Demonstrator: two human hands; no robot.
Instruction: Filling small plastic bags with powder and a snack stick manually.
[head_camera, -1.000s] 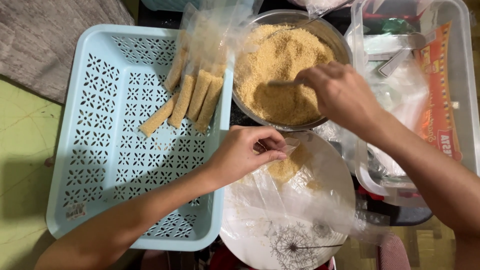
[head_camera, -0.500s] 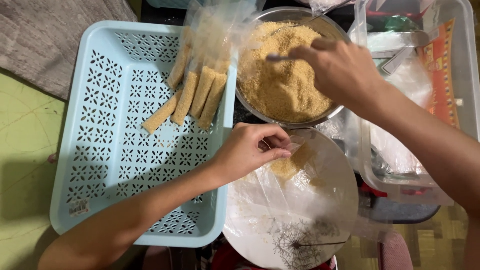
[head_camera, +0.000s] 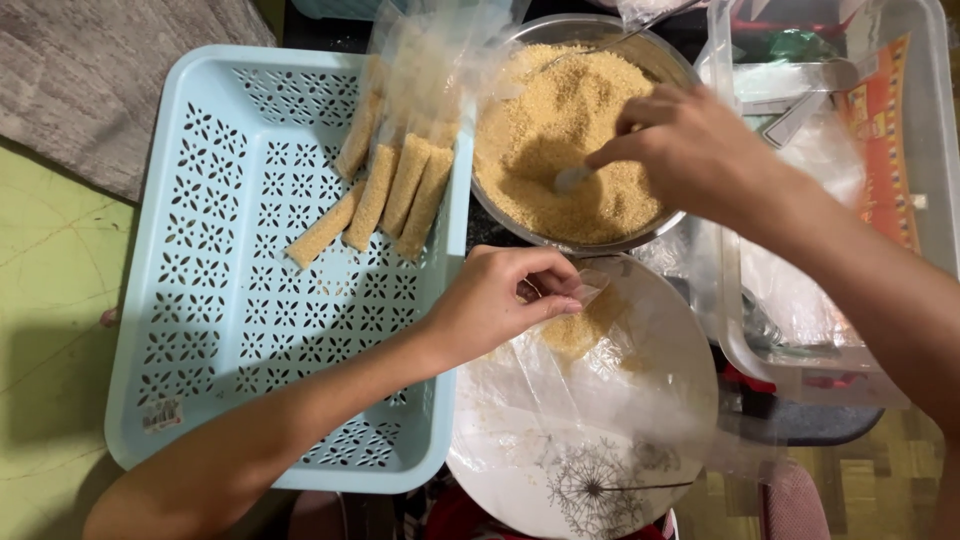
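Note:
My left hand (head_camera: 497, 303) pinches the mouth of a clear plastic bag (head_camera: 590, 380) that lies on a white plate (head_camera: 560, 480); a little golden crumb sits inside the bag. My right hand (head_camera: 690, 150) holds a spoon (head_camera: 573, 179) whose bowl dips into the golden crumbs filling a metal bowl (head_camera: 560, 150) just beyond the plate.
A light blue perforated basket (head_camera: 230, 300) at left holds several crumb-filled tubes in clear bags (head_camera: 395, 190). A clear plastic bin (head_camera: 850, 200) with bags and a red packet stands at right. A grey mat lies at the top left on a green floor.
My right hand has swung the spoon from above the bowl's far side down into the crumbs. My left hand has kept its pinch on the bag.

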